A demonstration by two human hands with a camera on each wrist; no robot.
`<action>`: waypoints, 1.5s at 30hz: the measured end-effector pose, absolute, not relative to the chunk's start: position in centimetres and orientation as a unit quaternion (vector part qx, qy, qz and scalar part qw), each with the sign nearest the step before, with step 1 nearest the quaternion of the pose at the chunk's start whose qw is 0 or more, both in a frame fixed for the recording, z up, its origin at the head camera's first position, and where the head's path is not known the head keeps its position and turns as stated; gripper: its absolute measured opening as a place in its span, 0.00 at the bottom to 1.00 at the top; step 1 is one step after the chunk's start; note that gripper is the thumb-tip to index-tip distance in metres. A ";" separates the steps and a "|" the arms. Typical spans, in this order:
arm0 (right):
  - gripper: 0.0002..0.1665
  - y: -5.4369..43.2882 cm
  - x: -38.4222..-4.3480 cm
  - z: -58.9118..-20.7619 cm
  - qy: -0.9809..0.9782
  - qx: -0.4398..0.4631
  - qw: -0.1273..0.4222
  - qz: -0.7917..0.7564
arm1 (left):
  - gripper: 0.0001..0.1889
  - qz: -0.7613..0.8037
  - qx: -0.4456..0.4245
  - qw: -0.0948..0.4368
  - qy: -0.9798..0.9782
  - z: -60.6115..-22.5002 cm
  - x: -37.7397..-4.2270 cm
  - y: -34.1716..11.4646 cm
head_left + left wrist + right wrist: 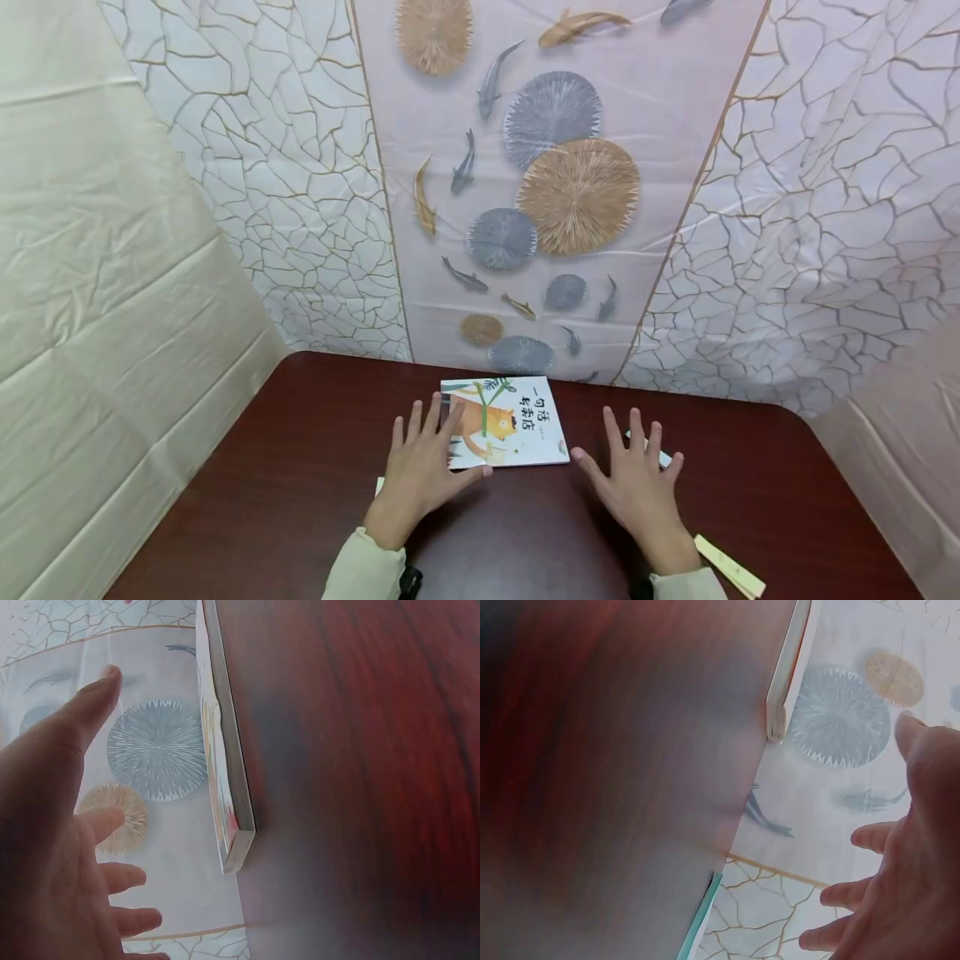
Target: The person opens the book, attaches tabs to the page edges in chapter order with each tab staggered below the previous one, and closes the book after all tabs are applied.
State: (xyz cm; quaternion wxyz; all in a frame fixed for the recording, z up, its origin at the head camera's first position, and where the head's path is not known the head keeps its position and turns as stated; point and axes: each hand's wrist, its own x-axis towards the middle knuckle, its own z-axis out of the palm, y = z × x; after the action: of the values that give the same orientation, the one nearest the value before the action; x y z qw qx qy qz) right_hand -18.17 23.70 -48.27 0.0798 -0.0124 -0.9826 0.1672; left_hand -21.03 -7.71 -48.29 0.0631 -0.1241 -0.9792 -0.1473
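A: Hands?

B: Apart, nothing gripped. Left hand (422, 469) and right hand (637, 486) were poised above the tabletop (300, 450), fingers spread.

A: Book?

B: Book (510, 425) lay flat toward the far edge. Left fingers overlapped its left side in the head view, but the left wrist view showed a gap. Right thumb was just beside its near right corner. No contact visible.

A: How to handle it well, in your view?

B: Thin, fairly stiff by the look of it. Pressing on the cover alone would likely have slid it. Better: both hands level with the side edges, fingertips low, light even pinch, thumbs on top. The left needed to shift outward for that.

A: Risks?

B: A white piece (665, 460) lay behind the right fingers, partly hidden; a wide sweep could have knocked it. Paper strips (731, 569) lay beside the right wrist; a low forearm could have dragged them. White scrap (380, 485) by the left wrist: mostly covered, couldn't tell what.
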 end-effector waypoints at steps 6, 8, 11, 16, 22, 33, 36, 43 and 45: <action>0.53 22.5 -18.1 -48.4 -0.983 0.016 0.090 0.160 | 0.54 -0.170 -0.134 0.031 -0.976 -48.6 -21.3 -7.5; 0.51 22.1 -18.0 -48.4 -0.982 0.020 0.087 0.169 | 0.51 -0.183 -0.143 0.018 -0.973 -48.6 -21.4 -7.4; 0.47 21.6 -18.1 -48.3 -0.978 0.018 0.075 0.196 | 0.45 -0.202 -0.158 0.010 -0.966 -48.6 -21.6 -7.3; 0.43 21.0 -18.7 -48.2 -0.968 -0.004 0.036 0.247 | 0.39 -0.232 -0.166 0.013 -0.958 -48.9 -22.0 -7.0; 0.39 20.5 -19.8 -48.4 -0.957 -0.025 0.000 0.289 | 0.35 -0.260 -0.177 -0.032 -0.949 -48.5 -22.1 -6.5; 0.16 19.2 -21.1 -49.2 -0.949 -0.031 0.001 0.313 | 0.30 -0.233 -0.179 -0.102 -0.950 -48.1 -21.6 -5.5; 0.16 19.3 -21.1 -49.2 -0.943 -0.053 -0.016 0.328 | 0.28 -0.206 -0.172 -0.080 -0.960 -48.4 -21.4 -5.2; 0.17 20.2 -20.7 -49.0 -0.942 -0.052 -0.026 0.329 | 0.27 -0.115 -0.169 -0.001 -0.979 -48.6 -19.5 -4.1; 0.18 20.5 -20.7 -49.0 -0.943 -0.048 -0.031 0.329 | 0.25 -0.090 -0.172 0.015 -0.981 -48.5 -18.8 -3.9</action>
State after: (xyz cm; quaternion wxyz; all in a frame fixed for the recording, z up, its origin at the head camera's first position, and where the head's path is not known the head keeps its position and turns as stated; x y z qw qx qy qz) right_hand -20.65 20.49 -48.96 -0.0307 -0.0480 -0.9427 0.3286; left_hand -18.80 -3.86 -48.54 0.0149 -0.1721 -0.9808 -0.0900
